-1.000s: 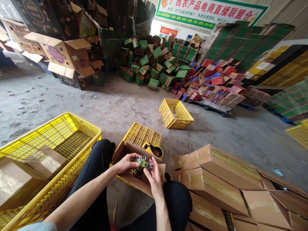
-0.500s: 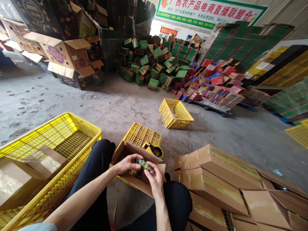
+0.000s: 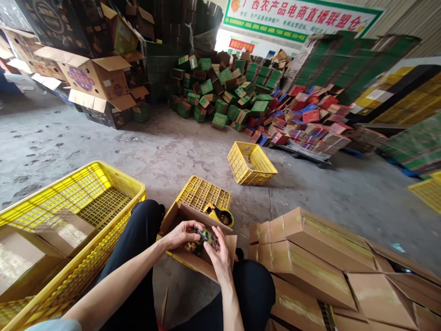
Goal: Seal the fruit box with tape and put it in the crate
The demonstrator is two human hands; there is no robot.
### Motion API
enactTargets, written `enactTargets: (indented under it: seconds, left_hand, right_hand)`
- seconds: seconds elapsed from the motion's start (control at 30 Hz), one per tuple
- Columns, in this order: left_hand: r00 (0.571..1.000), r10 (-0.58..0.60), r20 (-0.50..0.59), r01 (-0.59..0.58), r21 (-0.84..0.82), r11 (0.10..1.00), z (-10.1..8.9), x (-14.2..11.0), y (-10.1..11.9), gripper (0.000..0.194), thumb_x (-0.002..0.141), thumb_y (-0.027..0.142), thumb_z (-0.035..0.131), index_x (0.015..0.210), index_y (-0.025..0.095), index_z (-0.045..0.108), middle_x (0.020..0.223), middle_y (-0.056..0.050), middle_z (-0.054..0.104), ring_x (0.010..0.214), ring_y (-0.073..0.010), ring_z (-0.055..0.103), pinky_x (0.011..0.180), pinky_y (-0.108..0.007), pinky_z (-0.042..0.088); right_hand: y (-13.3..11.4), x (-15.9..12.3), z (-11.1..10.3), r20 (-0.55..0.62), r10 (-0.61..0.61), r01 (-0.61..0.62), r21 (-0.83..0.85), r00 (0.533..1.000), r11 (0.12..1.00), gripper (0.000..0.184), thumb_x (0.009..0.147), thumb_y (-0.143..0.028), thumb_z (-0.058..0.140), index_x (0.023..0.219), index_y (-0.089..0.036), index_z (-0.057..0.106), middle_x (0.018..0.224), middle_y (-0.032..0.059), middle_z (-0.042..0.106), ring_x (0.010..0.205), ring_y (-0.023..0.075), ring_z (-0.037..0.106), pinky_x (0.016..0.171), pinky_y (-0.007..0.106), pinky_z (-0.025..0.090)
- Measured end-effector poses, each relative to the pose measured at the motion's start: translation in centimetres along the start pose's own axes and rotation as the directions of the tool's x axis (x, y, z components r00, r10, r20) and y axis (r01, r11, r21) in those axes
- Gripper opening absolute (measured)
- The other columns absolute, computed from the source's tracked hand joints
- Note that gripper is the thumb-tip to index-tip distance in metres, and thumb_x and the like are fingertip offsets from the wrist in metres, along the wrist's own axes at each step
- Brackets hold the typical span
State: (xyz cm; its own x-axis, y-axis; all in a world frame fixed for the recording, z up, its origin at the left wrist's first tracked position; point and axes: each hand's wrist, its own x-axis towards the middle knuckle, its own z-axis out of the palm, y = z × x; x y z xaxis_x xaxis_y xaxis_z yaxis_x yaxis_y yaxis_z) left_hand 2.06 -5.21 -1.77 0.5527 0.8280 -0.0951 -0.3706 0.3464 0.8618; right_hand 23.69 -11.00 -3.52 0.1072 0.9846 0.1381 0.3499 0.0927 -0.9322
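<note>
Both my hands hold a small, dark green and yellow bundle in shiny clear wrap [image 3: 208, 237] over an open cardboard box [image 3: 198, 264]. My left hand [image 3: 184, 233] pinches its left end between thumb and fingers. On the other end, the fingers of my right hand [image 3: 221, 253] curl round with the thumb at the near side. Yellowish and dark pieces [image 3: 191, 247] show inside the box below; their kind is unclear. A yellow and black tape dispenser [image 3: 220, 214] lies just beyond the box, on an upturned yellow crate [image 3: 201, 187].
A large yellow crate [image 3: 138, 186] with cardboard boxes [image 3: 67, 227] in it stands at my left. Stacked taped cartons [image 3: 324, 239] fill the right side. Ahead on the floor is another yellow crate [image 3: 253, 172]. Farther back lie heaps of green boxes [image 3: 220, 103] and red boxes [image 3: 310, 115].
The wrapped bundle has sunk slightly towards the box and turned. My right hand's fingers have lifted and shifted over its far side; my left hand has hardly moved.
</note>
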Motion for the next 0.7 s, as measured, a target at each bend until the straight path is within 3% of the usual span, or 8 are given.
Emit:
enactTargets:
  seconds: [0.17,0.27,0.43,0.53,0.63,0.7]
  left_hand:
    - [0.995,-0.083,-0.053,0.070,-0.210,0.975,0.2,0.1,0.1,0.064,0.080,0.040,0.092,0.137,0.025,0.067,0.137,-0.013,0.067,0.112,-0.0250,0.071,0.095,-0.035,0.056]
    - [0.978,-0.173,-0.115,0.137,-0.267,0.954,0.0,0.3,-0.1,0.067,0.081,0.049,0.090,0.138,0.023,0.066,0.130,-0.013,0.069,0.101,-0.0213,0.074,0.093,-0.035,0.057]
    - [0.975,-0.202,-0.094,0.191,-0.115,0.975,-0.2,0.2,-0.4,0.060,0.076,0.050,0.093,0.123,0.018,0.072,0.113,-0.010,0.073,0.094,-0.0203,0.072,0.084,-0.033,0.058]
    - [0.984,-0.159,-0.084,0.151,-0.090,0.984,-0.2,0.1,-0.3,0.056,0.072,0.046,0.096,0.113,0.016,0.074,0.109,-0.010,0.073,0.089,-0.0190,0.071,0.081,-0.031,0.057]
    - [0.988,-0.121,-0.095,0.108,-0.127,0.986,-0.3,0.1,-0.1,0.055,0.069,0.040,0.099,0.112,0.017,0.073,0.108,-0.009,0.074,0.090,-0.0183,0.071,0.085,-0.032,0.056]
    - [0.989,-0.102,-0.108,0.086,-0.141,0.986,-0.3,0.2,-0.1,0.055,0.068,0.039,0.100,0.111,0.017,0.073,0.107,-0.008,0.073,0.091,-0.0180,0.071,0.087,-0.032,0.056]
  right_hand:
    - [0.5,0.4,-0.1,-0.045,-0.049,0.051,0.052,0.998,0.997,0.046,0.087,-0.045,0.076,0.129,-0.024,0.072,0.137,0.0128,0.068,0.131,0.0337,0.064,0.111,0.051,0.055]
    - [-0.7,0.4,-0.1,-0.066,-0.060,0.063,0.044,0.996,0.997,0.040,0.087,-0.041,0.076,0.123,-0.024,0.073,0.130,0.0124,0.070,0.125,0.0324,0.066,0.108,0.050,0.056]
    - [-2.8,0.1,0.2,-0.052,-0.069,0.069,0.002,0.996,0.998,0.031,0.086,-0.041,0.075,0.113,-0.025,0.076,0.127,0.0130,0.071,0.123,0.0321,0.066,0.110,0.049,0.054]
    - [-2.6,-0.1,0.4,-0.038,-0.044,0.045,0.006,0.998,0.999,0.049,0.083,-0.037,0.075,0.131,-0.028,0.070,0.146,0.0112,0.063,0.137,0.0325,0.058,0.117,0.051,0.048]
    - [-1.8,-0.3,0.6,0.018,0.039,-0.040,0.108,0.999,0.993,0.084,0.080,-0.030,0.074,0.159,-0.032,0.044,0.168,0.0074,0.041,0.152,0.0315,0.044,0.119,0.050,0.048]
    - [-1.5,-0.4,0.7,0.065,0.098,-0.110,0.214,0.993,0.971,0.096,0.081,-0.032,0.073,0.166,-0.032,0.029,0.173,0.0084,0.033,0.154,0.0313,0.042,0.116,0.049,0.050]
